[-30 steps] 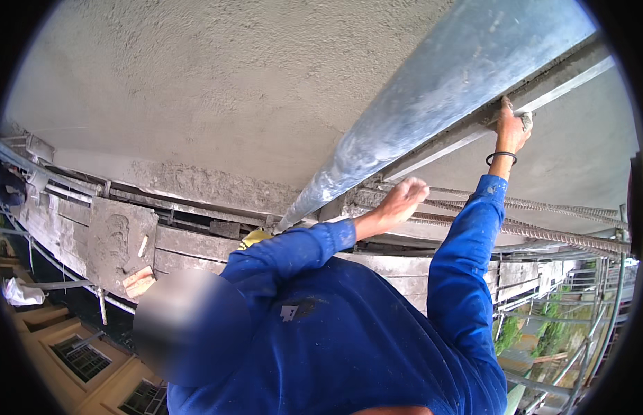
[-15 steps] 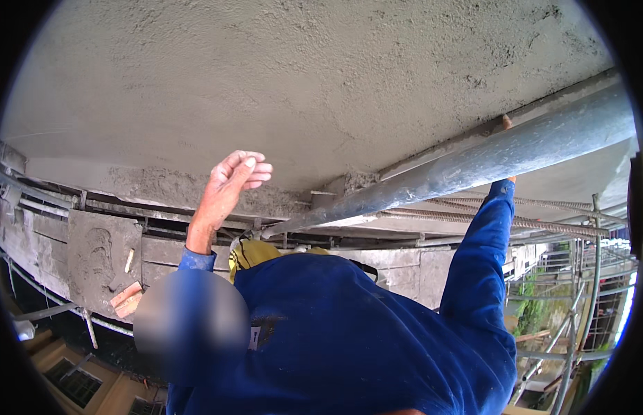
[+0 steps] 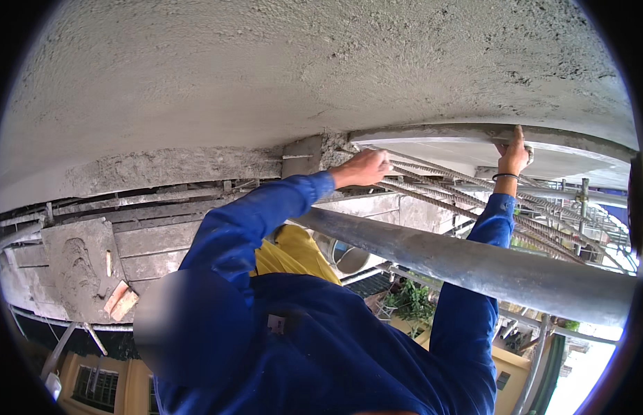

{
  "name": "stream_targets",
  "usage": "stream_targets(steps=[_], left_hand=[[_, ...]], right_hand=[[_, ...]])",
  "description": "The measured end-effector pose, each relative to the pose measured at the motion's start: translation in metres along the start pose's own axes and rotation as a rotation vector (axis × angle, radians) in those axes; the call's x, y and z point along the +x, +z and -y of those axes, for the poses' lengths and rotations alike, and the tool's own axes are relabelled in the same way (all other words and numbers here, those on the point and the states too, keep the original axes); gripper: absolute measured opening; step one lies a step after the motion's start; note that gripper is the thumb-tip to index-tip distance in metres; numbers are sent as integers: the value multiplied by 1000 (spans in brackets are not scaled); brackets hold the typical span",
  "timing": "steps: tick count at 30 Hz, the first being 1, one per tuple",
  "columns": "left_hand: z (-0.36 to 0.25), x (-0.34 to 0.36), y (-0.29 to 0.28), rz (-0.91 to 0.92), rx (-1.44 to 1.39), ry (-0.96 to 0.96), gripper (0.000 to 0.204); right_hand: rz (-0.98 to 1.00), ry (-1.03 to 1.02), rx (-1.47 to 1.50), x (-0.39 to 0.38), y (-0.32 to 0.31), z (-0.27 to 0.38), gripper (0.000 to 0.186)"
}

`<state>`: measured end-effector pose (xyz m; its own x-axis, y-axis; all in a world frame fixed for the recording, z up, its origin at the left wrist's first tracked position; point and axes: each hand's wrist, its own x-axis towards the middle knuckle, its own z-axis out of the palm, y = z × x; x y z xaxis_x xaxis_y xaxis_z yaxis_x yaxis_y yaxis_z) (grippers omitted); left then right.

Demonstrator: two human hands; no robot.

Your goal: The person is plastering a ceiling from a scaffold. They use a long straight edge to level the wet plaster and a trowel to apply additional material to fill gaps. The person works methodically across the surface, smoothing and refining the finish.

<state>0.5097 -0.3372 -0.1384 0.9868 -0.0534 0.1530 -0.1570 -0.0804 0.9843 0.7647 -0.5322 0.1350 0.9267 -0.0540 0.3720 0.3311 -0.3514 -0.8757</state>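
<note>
My right hand (image 3: 513, 153) grips a long grey straight strip (image 3: 425, 133) along the edge of a grey plastered surface (image 3: 280, 69), thumb or finger raised against it. My left hand (image 3: 366, 166), fingers curled, is beside ribbed steel bars (image 3: 432, 194); what it holds, if anything, is hidden. A thick grey pipe (image 3: 446, 256) crosses below both hands, in front of my right sleeve. My blue sleeves and top fill the lower middle, with yellow fabric (image 3: 294, 252) beyond.
At left lies a mortar-smeared board (image 3: 79, 270) with broken brick pieces (image 3: 121, 301) on grey planks. A light bucket (image 3: 349, 256) sits behind the pipe. Scaffold tubes (image 3: 583, 214) stand at right; greenery (image 3: 411, 301) and a building with barred windows (image 3: 93, 387) show below.
The view has swung, so the pipe now sits lower, below my hands. My left hand went up leftward, then back right toward the bars. My right hand stays at the strip.
</note>
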Motion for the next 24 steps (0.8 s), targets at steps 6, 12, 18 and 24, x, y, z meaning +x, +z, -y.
stream_targets(steps=[6, 12, 18, 24], left_hand=[[-8, 140, 81, -155, -829, -556, 55], [71, 207, 101, -446, -1470, -597, 44], [151, 237, 131, -602, -1789, -403, 26], [227, 224, 161, -472, -30, -416, 26]], right_hand=[[104, 76, 42, 5, 4, -22, 49], [18, 113, 45, 3, 31, -9, 49], [-10, 134, 85, 6, 33, -5, 52], [-47, 153, 40, 8, 10, -20, 50]])
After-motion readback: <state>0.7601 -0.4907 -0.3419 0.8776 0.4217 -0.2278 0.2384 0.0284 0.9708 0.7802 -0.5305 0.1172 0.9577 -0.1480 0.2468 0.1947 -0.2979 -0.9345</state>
